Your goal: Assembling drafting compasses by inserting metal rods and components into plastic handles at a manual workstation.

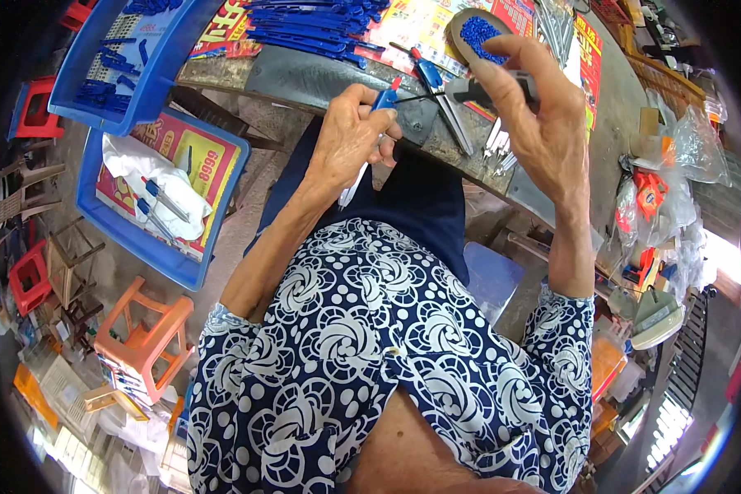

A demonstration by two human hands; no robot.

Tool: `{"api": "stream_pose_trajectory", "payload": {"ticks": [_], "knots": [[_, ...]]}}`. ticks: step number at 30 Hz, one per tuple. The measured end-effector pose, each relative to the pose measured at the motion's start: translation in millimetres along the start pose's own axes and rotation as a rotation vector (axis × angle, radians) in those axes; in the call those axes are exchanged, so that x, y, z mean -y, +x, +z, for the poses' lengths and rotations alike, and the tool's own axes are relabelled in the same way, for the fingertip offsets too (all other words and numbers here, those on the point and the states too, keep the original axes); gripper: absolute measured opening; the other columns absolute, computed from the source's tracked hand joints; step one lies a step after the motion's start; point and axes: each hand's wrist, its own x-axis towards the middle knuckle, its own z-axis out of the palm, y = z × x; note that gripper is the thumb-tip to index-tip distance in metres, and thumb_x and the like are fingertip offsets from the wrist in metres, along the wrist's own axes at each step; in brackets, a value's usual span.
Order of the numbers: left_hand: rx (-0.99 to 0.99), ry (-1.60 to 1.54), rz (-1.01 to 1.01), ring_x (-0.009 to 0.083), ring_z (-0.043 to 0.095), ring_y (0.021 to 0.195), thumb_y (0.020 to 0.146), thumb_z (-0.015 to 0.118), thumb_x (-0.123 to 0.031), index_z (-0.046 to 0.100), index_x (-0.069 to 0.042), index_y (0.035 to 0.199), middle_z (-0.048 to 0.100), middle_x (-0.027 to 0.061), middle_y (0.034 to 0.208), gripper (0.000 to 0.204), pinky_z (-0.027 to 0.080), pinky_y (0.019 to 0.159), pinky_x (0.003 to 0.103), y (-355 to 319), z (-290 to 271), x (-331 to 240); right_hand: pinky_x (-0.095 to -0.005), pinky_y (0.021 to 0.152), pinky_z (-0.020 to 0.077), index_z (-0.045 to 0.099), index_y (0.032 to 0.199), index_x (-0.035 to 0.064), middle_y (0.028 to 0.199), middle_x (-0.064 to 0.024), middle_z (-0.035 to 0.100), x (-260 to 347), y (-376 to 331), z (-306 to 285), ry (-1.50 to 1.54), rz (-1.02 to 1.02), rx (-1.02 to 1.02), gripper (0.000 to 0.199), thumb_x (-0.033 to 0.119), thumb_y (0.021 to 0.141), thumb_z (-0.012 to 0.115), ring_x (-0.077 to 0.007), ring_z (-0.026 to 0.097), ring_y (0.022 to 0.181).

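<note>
My left hand [356, 130] is closed around a slim piece with a blue upper part [384, 100], a red tip and a silver shaft pointing down toward my lap. My right hand [543, 103] grips a dark grey electric screwdriver [474, 90]. Its thin black bit reaches left to the blue part; whether it touches is too small to tell. Between my hands, a similar blue, red-tipped piece with silver blades [452, 119] lies on the table edge. Behind my right fingers sits an oval dish [461, 43] holding small blue bits [481, 38].
Blue plastic strips [309, 29] are piled on the worktable [305, 81]. Silver metal rods [556, 31] lie beyond my right hand. At left are a blue crate [128, 123] with blue parts and a blue tray [191, 272] with finished-looking pieces on white cloth. An orange stool [144, 333] stands below.
</note>
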Motion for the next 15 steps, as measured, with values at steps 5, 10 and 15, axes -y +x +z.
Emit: {"api": "stream_pose_trajectory", "payload": {"ticks": [5,10,15], "knots": [[-0.003,-0.015,0.009,0.0095,0.048,0.043,0.076,0.051,-0.005,0.045,0.007,0.086,0.056,0.0129,0.065,0.017,0.045,0.038,0.023,0,-2,1,-0.0264,0.073,0.0442,0.057,0.100,0.0014,0.098,-0.0101,0.054,-13,3,-18,0.008,-0.351,0.328,0.035,-0.011,0.068,0.051,-0.0167,0.055,0.088],[-0.007,0.026,0.001,0.0086,0.049,0.044,0.077,0.051,-0.005,0.045,0.007,0.087,0.056,0.0122,0.064,0.017,0.046,0.040,0.023,-1,-1,0,-0.0337,0.074,0.0436,0.056,0.103,0.0038,0.097,-0.0112,0.054,-29,-15,-12,-0.467,-0.337,0.262,0.043,-0.013,0.064,0.047,-0.0276,0.052,0.092],[0.005,0.027,0.023,0.0088,0.049,0.044,0.078,0.051,-0.006,0.044,0.006,0.088,0.056,0.0123,0.066,0.017,0.046,0.040,0.023,-2,-1,1,-0.0367,0.069,0.0422,0.054,0.099,0.0057,0.093,-0.0115,0.053,-48,-26,-2,-0.771,-0.247,0.208,0.042,-0.011,0.062,0.045,-0.0322,0.050,0.086]]}}
